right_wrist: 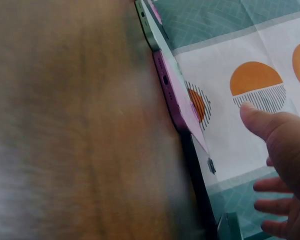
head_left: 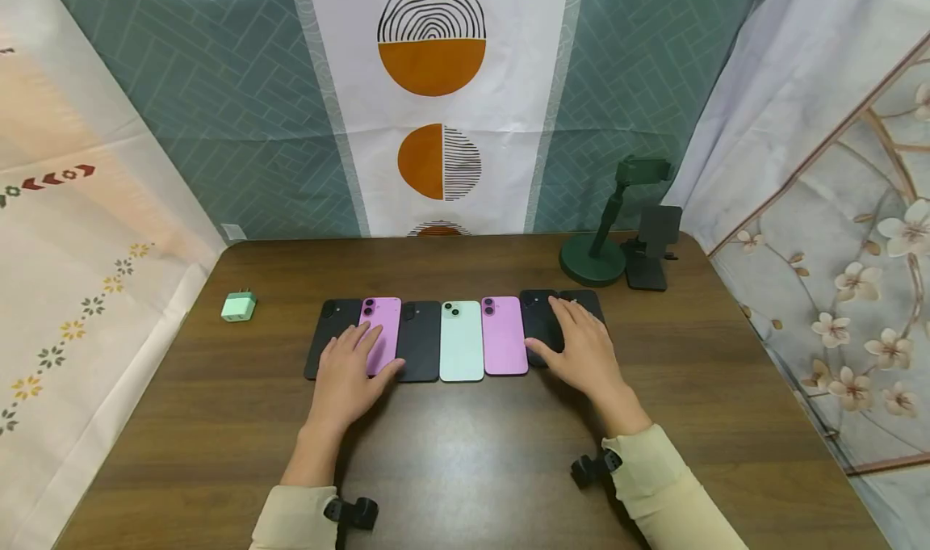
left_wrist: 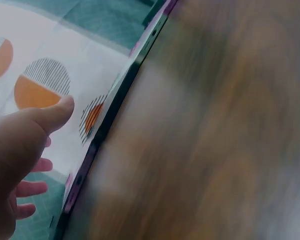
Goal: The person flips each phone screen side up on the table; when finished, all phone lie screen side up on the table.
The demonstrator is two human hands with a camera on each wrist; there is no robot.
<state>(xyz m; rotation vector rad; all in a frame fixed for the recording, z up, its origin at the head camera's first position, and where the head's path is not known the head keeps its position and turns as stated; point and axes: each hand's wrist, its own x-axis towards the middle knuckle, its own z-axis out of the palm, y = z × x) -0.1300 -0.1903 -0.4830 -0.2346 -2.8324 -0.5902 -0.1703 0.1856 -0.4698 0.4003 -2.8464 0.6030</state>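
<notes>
Several phones lie side by side in a row, backs up. From the left come a black phone (head_left: pixel 333 317), a pink phone (head_left: pixel 383 314), another black phone (head_left: pixel 421 344), a mint phone (head_left: pixel 462 348), a second pink phone (head_left: pixel 504 344) and two black phones at the right end (head_left: pixel 536 316). My left hand (head_left: pixel 350 376) is spread over the two leftmost phones, its thumb reaching the third. Over the two rightmost phones lies my right hand (head_left: pixel 581 348), hiding much of them. In both wrist views, the fingers extend above the row's near edge.
On the wooden table (head_left: pixel 465 469), a mint charger plug (head_left: pixel 238 307) sits at the left. Back right stand a green round-based stand (head_left: pixel 592 259) and a black phone stand (head_left: pixel 649 251). A patterned cloth (head_left: pixel 450 106) hangs behind, with curtains along both sides.
</notes>
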